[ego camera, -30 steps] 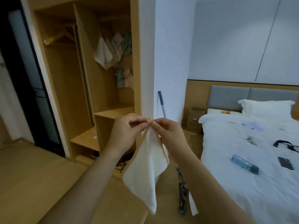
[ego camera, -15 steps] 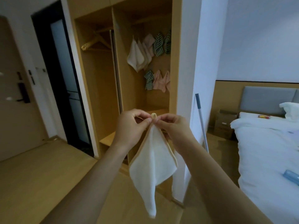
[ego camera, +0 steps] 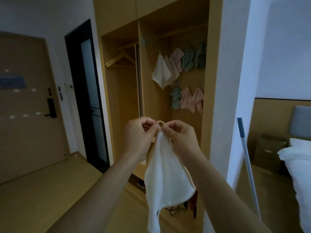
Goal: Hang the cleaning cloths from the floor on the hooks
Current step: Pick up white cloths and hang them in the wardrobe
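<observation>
A white cleaning cloth (ego camera: 165,179) with a tan edge hangs in front of me. My left hand (ego camera: 139,133) and my right hand (ego camera: 181,137) pinch its top corner, one on each side of its small tan hanging loop (ego camera: 160,123). Ahead stands an open wooden wardrobe (ego camera: 151,101). On its inner wall hang several cloths: a white one (ego camera: 160,73), pink ones and green striped ones (ego camera: 188,58) in an upper row, with a striped one (ego camera: 175,97) and pink ones (ego camera: 191,100) in a lower row. The hooks themselves are hidden by the cloths.
A wooden hanger (ego camera: 121,60) hangs in the wardrobe's left bay. A dark door (ego camera: 87,98) stands left of the wardrobe. A mop handle (ego camera: 247,158) leans on the white wall at right, with a bed (ego camera: 297,165) beyond. Cables (ego camera: 176,209) lie at the wardrobe's foot.
The view has swung left and closer to the wardrobe; the bed has slid almost out of view. Both hands keep pinching the cloth's loop corner, held a little higher.
</observation>
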A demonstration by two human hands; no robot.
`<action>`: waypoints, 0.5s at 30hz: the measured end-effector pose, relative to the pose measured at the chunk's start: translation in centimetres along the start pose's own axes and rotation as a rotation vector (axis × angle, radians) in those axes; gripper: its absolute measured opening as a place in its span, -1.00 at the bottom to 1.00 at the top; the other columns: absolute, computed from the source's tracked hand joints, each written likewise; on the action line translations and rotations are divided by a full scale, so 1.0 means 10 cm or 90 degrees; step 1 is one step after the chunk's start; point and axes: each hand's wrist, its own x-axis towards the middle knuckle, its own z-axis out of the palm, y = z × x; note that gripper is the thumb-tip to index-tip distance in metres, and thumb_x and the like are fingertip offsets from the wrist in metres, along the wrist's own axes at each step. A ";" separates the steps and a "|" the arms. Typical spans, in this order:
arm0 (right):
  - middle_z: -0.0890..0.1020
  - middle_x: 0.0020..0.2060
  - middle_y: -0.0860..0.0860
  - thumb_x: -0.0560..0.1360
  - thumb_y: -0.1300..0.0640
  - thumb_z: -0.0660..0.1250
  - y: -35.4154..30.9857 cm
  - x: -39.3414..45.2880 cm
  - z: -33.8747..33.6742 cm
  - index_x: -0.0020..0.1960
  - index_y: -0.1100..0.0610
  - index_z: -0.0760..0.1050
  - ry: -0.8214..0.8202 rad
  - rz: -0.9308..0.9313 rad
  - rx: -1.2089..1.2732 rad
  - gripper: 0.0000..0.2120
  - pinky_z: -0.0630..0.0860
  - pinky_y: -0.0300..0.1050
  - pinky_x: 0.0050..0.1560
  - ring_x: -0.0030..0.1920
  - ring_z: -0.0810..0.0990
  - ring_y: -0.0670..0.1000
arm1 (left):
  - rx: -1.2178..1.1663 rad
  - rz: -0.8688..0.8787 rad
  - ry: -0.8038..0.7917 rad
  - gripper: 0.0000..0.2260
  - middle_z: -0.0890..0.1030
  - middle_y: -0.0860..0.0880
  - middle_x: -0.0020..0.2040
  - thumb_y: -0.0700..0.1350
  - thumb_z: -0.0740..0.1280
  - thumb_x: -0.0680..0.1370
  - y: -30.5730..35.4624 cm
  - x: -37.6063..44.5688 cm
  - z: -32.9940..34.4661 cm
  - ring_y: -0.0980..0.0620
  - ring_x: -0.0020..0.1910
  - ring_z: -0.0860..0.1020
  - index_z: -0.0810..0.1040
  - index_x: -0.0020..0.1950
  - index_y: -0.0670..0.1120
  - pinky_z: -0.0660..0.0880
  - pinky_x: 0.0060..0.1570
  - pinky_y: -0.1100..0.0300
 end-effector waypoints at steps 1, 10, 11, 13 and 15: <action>0.65 -0.20 0.04 0.52 0.05 0.39 0.05 0.17 0.01 -0.11 0.06 0.63 0.002 -0.002 0.005 -0.90 0.55 -0.14 -0.17 -0.17 0.60 0.02 | 0.004 0.001 0.010 -0.94 0.64 0.15 -0.25 -0.07 0.41 0.52 -0.05 0.14 0.05 0.24 -0.23 0.61 0.65 -0.12 0.08 0.63 -0.18 0.19; 0.66 -0.23 -0.05 0.49 0.04 0.41 0.38 1.69 0.04 -0.11 0.04 0.65 -0.054 -0.051 0.040 -0.91 0.50 -0.24 -0.14 -0.16 0.62 -0.08 | 0.033 0.028 0.068 -0.97 0.65 0.15 -0.26 -0.05 0.42 0.50 -0.52 1.45 0.55 0.21 -0.25 0.61 0.66 -0.12 0.08 0.62 -0.17 0.09; 0.66 -0.23 -0.05 0.48 0.04 0.42 0.42 1.82 0.06 -0.12 0.04 0.65 -0.061 -0.048 0.045 -0.91 0.49 -0.23 -0.13 -0.16 0.62 -0.07 | 0.034 0.028 0.073 -0.96 0.65 0.15 -0.26 -0.06 0.42 0.50 -0.58 1.57 0.60 0.21 -0.24 0.61 0.66 -0.12 0.08 0.62 -0.16 0.10; 0.67 -0.25 -0.04 0.47 0.05 0.43 0.52 2.08 0.08 -0.16 0.04 0.66 -0.058 -0.042 0.051 -0.92 0.49 -0.21 -0.14 -0.18 0.63 -0.07 | 0.035 0.021 0.075 -0.94 0.65 0.15 -0.26 -0.07 0.42 0.51 -0.70 1.78 0.70 0.21 -0.24 0.61 0.66 -0.13 0.08 0.62 -0.15 0.12; 0.67 -0.25 -0.02 0.47 0.07 0.43 0.63 2.33 0.11 -0.19 0.04 0.66 -0.042 -0.042 0.063 -0.92 0.51 -0.20 -0.15 -0.17 0.63 -0.05 | 0.030 0.015 0.077 -0.94 0.64 0.15 -0.27 -0.08 0.42 0.50 -0.83 1.98 0.80 0.20 -0.25 0.61 0.66 -0.13 0.08 0.62 -0.14 0.11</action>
